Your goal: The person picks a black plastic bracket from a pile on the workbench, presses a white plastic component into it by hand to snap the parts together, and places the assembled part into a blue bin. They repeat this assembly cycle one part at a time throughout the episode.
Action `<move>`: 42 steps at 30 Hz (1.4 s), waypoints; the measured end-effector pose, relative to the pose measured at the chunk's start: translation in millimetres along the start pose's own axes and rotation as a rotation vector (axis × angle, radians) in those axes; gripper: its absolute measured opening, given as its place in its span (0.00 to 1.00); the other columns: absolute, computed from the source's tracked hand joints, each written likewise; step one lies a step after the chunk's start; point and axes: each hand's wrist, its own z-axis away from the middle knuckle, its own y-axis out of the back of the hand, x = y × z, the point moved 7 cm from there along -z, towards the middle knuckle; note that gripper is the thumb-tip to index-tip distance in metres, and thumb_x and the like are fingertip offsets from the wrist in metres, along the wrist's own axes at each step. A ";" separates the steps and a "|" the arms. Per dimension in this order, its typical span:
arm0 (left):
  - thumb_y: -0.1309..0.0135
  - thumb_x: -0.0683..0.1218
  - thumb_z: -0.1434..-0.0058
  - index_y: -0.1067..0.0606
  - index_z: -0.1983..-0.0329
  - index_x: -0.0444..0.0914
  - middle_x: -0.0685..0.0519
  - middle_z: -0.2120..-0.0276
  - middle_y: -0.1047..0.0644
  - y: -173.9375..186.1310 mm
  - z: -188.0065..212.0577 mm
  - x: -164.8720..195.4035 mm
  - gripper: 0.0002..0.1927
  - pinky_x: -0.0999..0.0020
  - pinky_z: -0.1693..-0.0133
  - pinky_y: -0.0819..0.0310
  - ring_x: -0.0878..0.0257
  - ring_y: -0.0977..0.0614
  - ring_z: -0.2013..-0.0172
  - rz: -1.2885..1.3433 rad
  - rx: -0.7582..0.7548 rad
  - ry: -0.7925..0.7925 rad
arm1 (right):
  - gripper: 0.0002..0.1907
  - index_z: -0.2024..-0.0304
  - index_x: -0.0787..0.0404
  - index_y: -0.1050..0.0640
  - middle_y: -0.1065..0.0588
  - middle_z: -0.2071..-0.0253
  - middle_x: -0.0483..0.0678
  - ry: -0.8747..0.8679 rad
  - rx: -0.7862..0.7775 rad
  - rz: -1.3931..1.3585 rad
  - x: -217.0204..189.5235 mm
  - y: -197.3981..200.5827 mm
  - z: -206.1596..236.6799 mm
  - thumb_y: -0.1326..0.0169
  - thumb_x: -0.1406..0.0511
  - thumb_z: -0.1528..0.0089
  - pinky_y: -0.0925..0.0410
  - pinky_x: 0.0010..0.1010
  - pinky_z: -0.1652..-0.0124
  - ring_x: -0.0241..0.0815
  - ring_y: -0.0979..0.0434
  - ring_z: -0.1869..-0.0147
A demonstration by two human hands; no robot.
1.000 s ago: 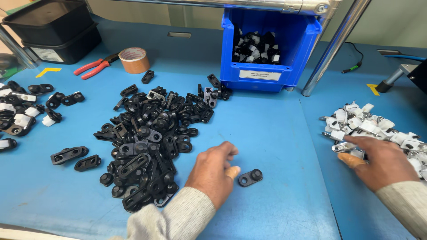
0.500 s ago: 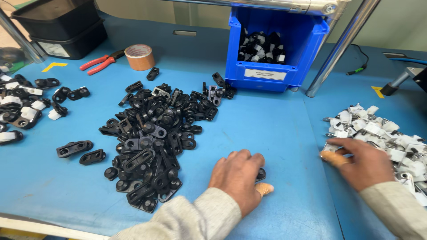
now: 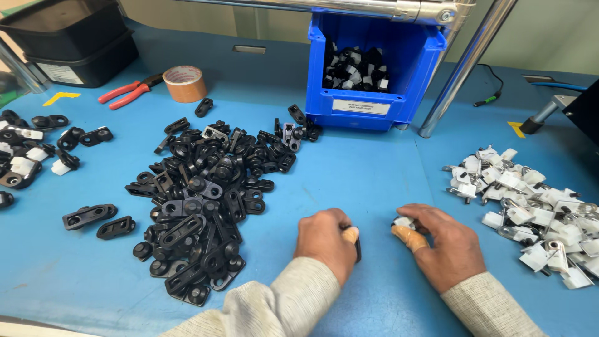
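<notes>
While both hands rest low on the blue worktop (image 3: 374,168), the left hand (image 3: 324,240) has its fingers curled shut around a small black plastic clip (image 3: 357,248), its long axis roughly upright at the thumb. Just right of those fingers, the right hand (image 3: 446,243) pinches a small white plastic clip (image 3: 402,221) at its fingertips. Thumbs nearly meeting, the two parts sit close, not touching, the heap of black plastic clips (image 3: 199,200) lying left and the scatter of white clips (image 3: 536,206) right.
</notes>
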 end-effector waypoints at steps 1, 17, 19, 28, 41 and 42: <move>0.39 0.45 0.42 0.19 0.60 0.38 0.43 0.62 0.19 2.0 1.6 5.0 0.09 0.57 0.54 0.20 0.47 0.16 0.58 -0.054 0.049 -0.079 | 0.22 0.49 0.50 0.17 0.17 0.55 0.46 -0.072 0.016 -0.028 2.9 -1.2 1.0 0.36 0.65 0.47 0.24 0.31 0.56 0.40 0.15 0.58; 0.41 0.39 0.41 0.29 0.64 0.31 0.43 0.72 0.18 -10.1 -2.4 -15.1 0.09 0.65 0.76 0.19 0.58 0.14 0.77 0.251 -0.165 0.307 | 0.20 0.50 0.57 0.16 0.14 0.59 0.46 -0.500 -0.070 -0.454 -2.7 -16.8 11.1 0.31 0.67 0.46 0.25 0.24 0.55 0.32 0.16 0.58; 0.43 0.35 0.41 0.31 0.63 0.30 0.41 0.71 0.18 -15.8 -2.0 -13.0 0.08 0.66 0.77 0.19 0.56 0.14 0.77 0.298 -0.173 0.310 | 0.20 0.50 0.57 0.16 0.13 0.59 0.47 -0.469 -0.111 -0.581 -14.3 -28.1 17.3 0.34 0.68 0.46 0.23 0.25 0.56 0.33 0.14 0.58; 0.40 0.41 0.38 0.21 0.65 0.28 0.44 0.73 0.17 -10.7 -8.6 -0.9 0.08 0.69 0.76 0.18 0.60 0.14 0.76 -0.195 -0.434 0.334 | 0.23 0.49 0.51 0.16 0.14 0.61 0.45 -0.261 -0.058 -0.244 -34.9 -23.9 22.5 0.31 0.65 0.48 0.21 0.27 0.60 0.35 0.12 0.60; 0.51 0.42 0.31 0.23 0.60 0.33 0.45 0.72 0.17 -14.7 -21.5 -21.3 0.08 0.68 0.77 0.19 0.58 0.14 0.77 0.139 -0.475 0.298 | 0.21 0.57 0.57 0.16 0.16 0.66 0.48 0.207 -0.075 -0.145 -64.6 -18.0 19.2 0.40 0.76 0.52 0.24 0.35 0.61 0.45 0.15 0.60; 0.51 0.42 0.31 0.22 0.60 0.33 0.45 0.72 0.17 -15.9 -23.8 -21.3 0.08 0.68 0.78 0.19 0.59 0.14 0.77 0.152 -0.476 0.297 | 0.21 0.55 0.56 0.16 0.16 0.66 0.48 0.150 -0.132 -0.137 -61.1 -19.9 15.1 0.39 0.75 0.50 0.24 0.34 0.61 0.45 0.15 0.60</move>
